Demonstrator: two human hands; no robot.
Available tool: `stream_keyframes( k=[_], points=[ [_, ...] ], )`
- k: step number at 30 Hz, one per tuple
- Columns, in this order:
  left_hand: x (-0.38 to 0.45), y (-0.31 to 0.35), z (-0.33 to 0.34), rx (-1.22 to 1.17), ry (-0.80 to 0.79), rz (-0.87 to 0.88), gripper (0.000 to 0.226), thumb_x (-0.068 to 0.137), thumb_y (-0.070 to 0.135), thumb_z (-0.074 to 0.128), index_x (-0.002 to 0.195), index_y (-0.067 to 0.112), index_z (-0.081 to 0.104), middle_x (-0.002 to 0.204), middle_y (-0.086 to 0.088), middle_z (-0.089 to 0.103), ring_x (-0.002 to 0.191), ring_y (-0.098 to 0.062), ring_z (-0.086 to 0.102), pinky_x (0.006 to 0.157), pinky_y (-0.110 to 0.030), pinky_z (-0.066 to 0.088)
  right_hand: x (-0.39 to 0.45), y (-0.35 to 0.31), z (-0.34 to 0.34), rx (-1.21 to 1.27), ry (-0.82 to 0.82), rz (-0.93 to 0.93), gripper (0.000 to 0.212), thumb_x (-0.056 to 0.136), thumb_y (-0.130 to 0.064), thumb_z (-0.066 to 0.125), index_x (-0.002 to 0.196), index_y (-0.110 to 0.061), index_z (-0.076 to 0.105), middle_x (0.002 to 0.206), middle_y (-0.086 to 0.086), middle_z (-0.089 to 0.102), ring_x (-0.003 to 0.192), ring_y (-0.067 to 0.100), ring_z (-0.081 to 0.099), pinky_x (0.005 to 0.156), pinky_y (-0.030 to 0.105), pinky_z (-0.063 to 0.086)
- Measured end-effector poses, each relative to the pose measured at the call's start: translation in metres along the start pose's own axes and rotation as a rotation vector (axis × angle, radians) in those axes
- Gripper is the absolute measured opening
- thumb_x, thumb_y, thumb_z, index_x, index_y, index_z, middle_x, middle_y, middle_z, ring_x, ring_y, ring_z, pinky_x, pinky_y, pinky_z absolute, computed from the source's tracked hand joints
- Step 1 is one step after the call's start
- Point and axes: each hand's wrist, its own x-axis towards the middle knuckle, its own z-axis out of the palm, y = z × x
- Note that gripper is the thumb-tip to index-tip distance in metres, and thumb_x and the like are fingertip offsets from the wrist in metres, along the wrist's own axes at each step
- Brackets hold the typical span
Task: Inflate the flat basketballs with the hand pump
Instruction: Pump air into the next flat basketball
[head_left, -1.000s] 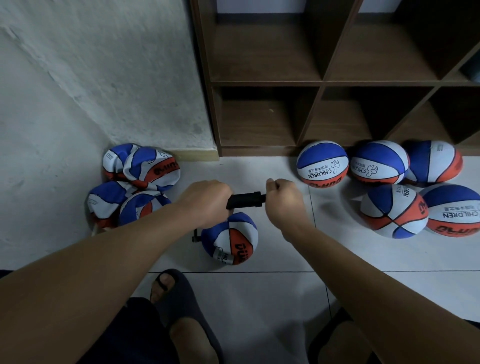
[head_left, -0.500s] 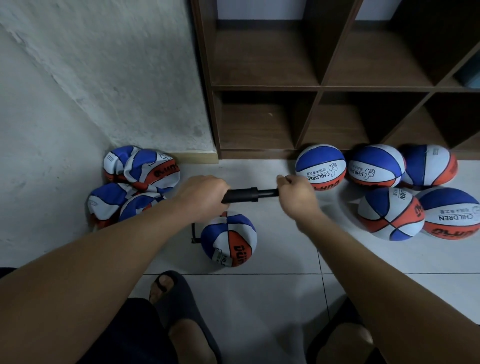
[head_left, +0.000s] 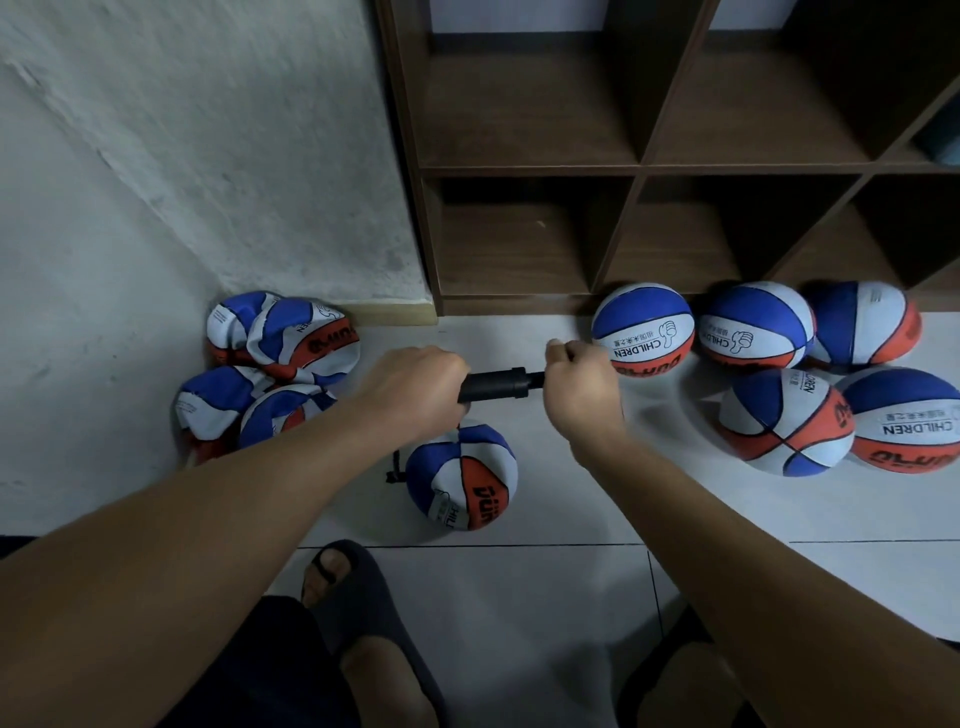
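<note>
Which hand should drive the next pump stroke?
Right, likely. The right hand grips the handle end of the pump, free to slide it in. The left hand wraps the barrel above the part-filled ball, better placed to hold it steady.

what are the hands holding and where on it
The hand pump: the left hand grips its barrel, the right hand grips the handle end.

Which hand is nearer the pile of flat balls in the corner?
Left. The left hand grips the pump just right of the flat balls; the right hand holds the handle farther right, by the inflated balls.
</note>
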Motion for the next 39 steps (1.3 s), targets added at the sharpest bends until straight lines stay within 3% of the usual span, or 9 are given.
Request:
stream_keyframes(
  k=[6, 12, 16, 19, 23, 28, 30, 33, 39],
  points=[
    [-0.003, 0.000, 0.003, -0.008, -0.008, 0.031, 0.021, 0.094, 0.027, 0.068, 0.081, 0.030, 0.052, 0.070, 0.006, 0.056, 0.060, -0.016, 0.056, 0.049, -0.028, 0.029, -0.004, 0.004, 0.011, 0.024, -0.109, 0.031, 0.042, 0.112, -0.038, 0.046, 0.079, -0.013, 0.052, 0.070, 0.003, 0.052, 0.063, 0.021, 0.048, 0.059, 0.036, 0.039],
    [0.000, -0.003, 0.001, -0.008, 0.049, 0.052, 0.014, 0.093, 0.028, 0.066, 0.082, 0.030, 0.057, 0.070, 0.006, 0.059, 0.062, -0.018, 0.061, 0.051, -0.029, 0.033, 0.003, -0.001, -0.001, 0.032, -0.148, 0.035, 0.040, 0.111, -0.041, 0.051, 0.082, -0.014, 0.057, 0.065, 0.000, 0.049, 0.059, 0.017, 0.046, 0.056, 0.032, 0.039],
    [0.001, -0.022, 0.003, 0.021, 0.082, 0.007, 0.023, 0.093, 0.030, 0.064, 0.074, 0.032, 0.051, 0.067, 0.007, 0.058, 0.059, -0.014, 0.059, 0.052, -0.030, 0.043, 0.027, 0.003, -0.030, 0.068, -0.043, 0.096, 0.039, 0.106, -0.038, 0.057, 0.089, -0.003, 0.064, 0.065, 0.003, 0.048, 0.060, 0.022, 0.044, 0.057, 0.036, 0.039],
    [0.000, -0.035, 0.004, 0.003, 0.057, -0.044, 0.025, 0.093, 0.030, 0.064, 0.072, 0.031, 0.051, 0.067, 0.008, 0.059, 0.058, -0.013, 0.058, 0.053, -0.031, 0.046, 0.041, 0.007, -0.050, 0.138, 0.003, 0.190, 0.024, 0.103, -0.029, 0.057, 0.088, -0.011, 0.061, 0.074, 0.007, 0.043, 0.063, 0.021, 0.037, 0.051, 0.032, 0.032],
    [0.000, -0.025, 0.006, -0.002, 0.036, -0.043, 0.019, 0.092, 0.032, 0.065, 0.075, 0.030, 0.057, 0.068, 0.007, 0.061, 0.057, -0.014, 0.060, 0.054, -0.031, 0.050, 0.031, 0.008, -0.035, 0.078, 0.077, 0.120, 0.028, 0.105, -0.028, 0.053, 0.086, -0.009, 0.063, 0.076, 0.007, 0.053, 0.070, 0.026, 0.046, 0.067, 0.040, 0.041],
    [0.002, -0.012, 0.003, -0.039, 0.017, -0.034, 0.016, 0.090, 0.030, 0.069, 0.078, 0.028, 0.059, 0.068, 0.007, 0.062, 0.059, -0.015, 0.061, 0.051, -0.028, 0.040, 0.006, -0.002, -0.008, 0.044, 0.092, -0.030, 0.035, 0.111, -0.033, 0.050, 0.087, -0.010, 0.062, 0.072, 0.006, 0.059, 0.065, 0.022, 0.054, 0.066, 0.041, 0.047],
    [0.001, -0.006, 0.003, -0.048, 0.024, -0.013, 0.025, 0.092, 0.028, 0.070, 0.074, 0.029, 0.052, 0.068, 0.007, 0.059, 0.059, -0.013, 0.057, 0.049, -0.027, 0.033, 0.002, -0.005, -0.002, 0.034, 0.071, -0.064, 0.038, 0.111, -0.034, 0.049, 0.083, -0.010, 0.059, 0.069, 0.006, 0.057, 0.063, 0.022, 0.053, 0.064, 0.043, 0.047],
    [-0.001, 0.000, 0.002, -0.038, 0.021, 0.003, 0.033, 0.093, 0.029, 0.070, 0.073, 0.029, 0.044, 0.068, 0.008, 0.053, 0.057, -0.012, 0.051, 0.049, -0.028, 0.028, -0.005, -0.005, 0.008, 0.032, 0.009, -0.050, 0.039, 0.112, -0.036, 0.048, 0.085, -0.010, 0.059, 0.069, 0.004, 0.056, 0.062, 0.021, 0.052, 0.061, 0.040, 0.044],
    [-0.004, -0.002, -0.001, 0.012, 0.014, 0.027, 0.020, 0.093, 0.029, 0.070, 0.082, 0.028, 0.052, 0.069, 0.006, 0.054, 0.062, -0.019, 0.058, 0.051, -0.030, 0.030, -0.009, 0.001, 0.012, 0.063, -0.093, 0.007, 0.040, 0.112, -0.040, 0.047, 0.087, -0.012, 0.058, 0.071, 0.002, 0.054, 0.064, 0.019, 0.050, 0.061, 0.036, 0.041]
  ],
)
